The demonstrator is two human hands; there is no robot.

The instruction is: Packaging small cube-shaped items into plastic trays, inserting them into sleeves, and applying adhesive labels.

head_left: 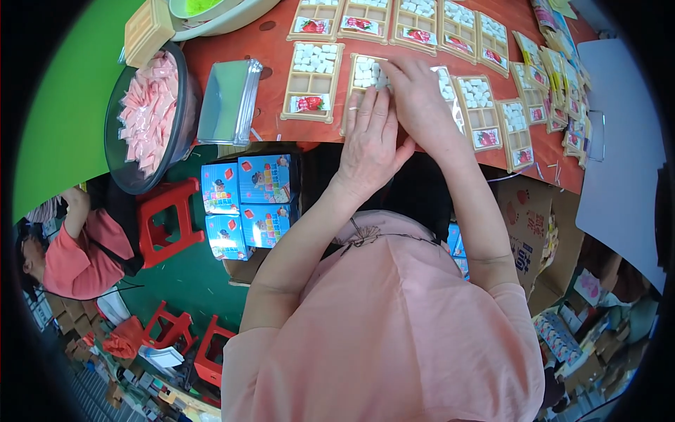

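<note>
Both hands are over a beige compartment tray [355, 59] in the near row, whose far compartment holds small white cubes [370, 70]. My left hand [373, 141] lies with its fingers stretched over the near part of this tray and hides most of it. My right hand [422, 98] is beside it, with fingers extended at the right edge of the white cubes; its fingertips touch or nearly touch them. To the left sits a matching tray [304, 84] with white cubes and a strawberry-printed packet [309, 104]. Further trays are partly covered by my right hand.
Similar filled trays [420, 17] line the far side of the red table [232, 42]. At left are stacked clear containers [228, 102] and a dark bowl [184, 105] of pink packets [149, 105]. Blue boxes [264, 179] stand below the edge. Another person [84, 243] is at left.
</note>
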